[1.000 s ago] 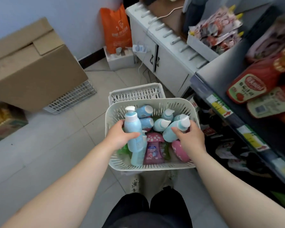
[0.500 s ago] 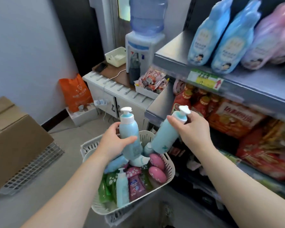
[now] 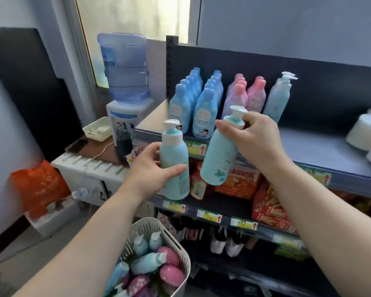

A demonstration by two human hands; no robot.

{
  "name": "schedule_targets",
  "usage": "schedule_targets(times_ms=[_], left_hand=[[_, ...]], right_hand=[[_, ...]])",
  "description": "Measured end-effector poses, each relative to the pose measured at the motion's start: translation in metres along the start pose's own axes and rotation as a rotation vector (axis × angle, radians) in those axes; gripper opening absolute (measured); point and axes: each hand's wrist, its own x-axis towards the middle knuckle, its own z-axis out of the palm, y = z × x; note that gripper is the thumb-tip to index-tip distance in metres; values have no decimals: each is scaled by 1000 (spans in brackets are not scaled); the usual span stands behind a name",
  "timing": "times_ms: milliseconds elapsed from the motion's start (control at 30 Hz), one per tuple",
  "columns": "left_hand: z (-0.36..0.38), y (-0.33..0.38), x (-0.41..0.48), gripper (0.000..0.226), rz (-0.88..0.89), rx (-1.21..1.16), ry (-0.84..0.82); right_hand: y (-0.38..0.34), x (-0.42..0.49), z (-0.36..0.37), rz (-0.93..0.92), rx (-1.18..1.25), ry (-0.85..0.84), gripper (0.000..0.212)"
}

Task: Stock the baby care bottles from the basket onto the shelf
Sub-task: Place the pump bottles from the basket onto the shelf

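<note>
Head view: a short pale-blue plastic pump bottle is held upright, its body encircled by the left hand. A taller pale-blue plastic pump bottle, tilted, is gripped at the neck by the right hand. The grey metal shelf is located beyond both hands, the white slotted plastic basket below them.

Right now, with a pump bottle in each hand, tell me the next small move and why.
Probably raise the right hand and stand its tilted teal bottle on the top shelf, beside the matching pump bottles. That grip is at the neck, close to that row, and bare shelf shows beside it.
</note>
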Motion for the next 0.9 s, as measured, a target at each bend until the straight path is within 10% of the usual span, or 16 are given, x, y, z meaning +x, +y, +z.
schedule_targets(times_ms=[900], left_hand=[[190,87,103,44,195,138,12]], right_hand=[[132,168,-96,165,-336,166,49]])
